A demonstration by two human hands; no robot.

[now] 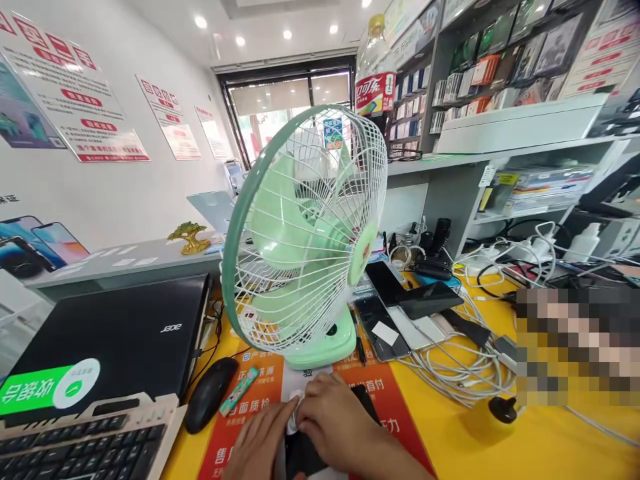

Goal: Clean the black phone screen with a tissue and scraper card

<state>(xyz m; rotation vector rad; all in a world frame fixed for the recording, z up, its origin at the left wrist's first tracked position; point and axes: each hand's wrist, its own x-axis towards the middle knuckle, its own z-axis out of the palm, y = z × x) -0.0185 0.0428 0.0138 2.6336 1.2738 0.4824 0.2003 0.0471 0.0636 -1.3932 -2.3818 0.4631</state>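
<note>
Observations, largest to smallest.

Yellow desk (465, 447): carries everything below. Green fan (325, 240): upright just beyond the hands, its cage angled. Printed mat (400, 417): orange and white, under the work. Black laptop (115, 333): at left, lid showing, keyboard (95, 453) in front of it.

Hands, 2, side by side over the mat. Left hand (263, 437): laid along the near-left side of the dark item, fingertips at the white piece; whether it grips anything, cannot tell. Right hand (333, 420): thumb and fingers drawn narrow, pinching the white piece.

Dark flat item (304, 457): on or just above the mat, between and partly under the hands; face mostly hidden. A dark edge (365, 400) shows past the right hand; same item or a 2nd, cannot tell.

White piece (296, 408): small, crumpled-looking, between the fingers over the dark item; material unclear.

Progress (judgement): mid-handling. Both hands are engaged, and the white piece is not yet set down. Result on the dark surface not visible, so the amount left cannot be gauged.
</note>
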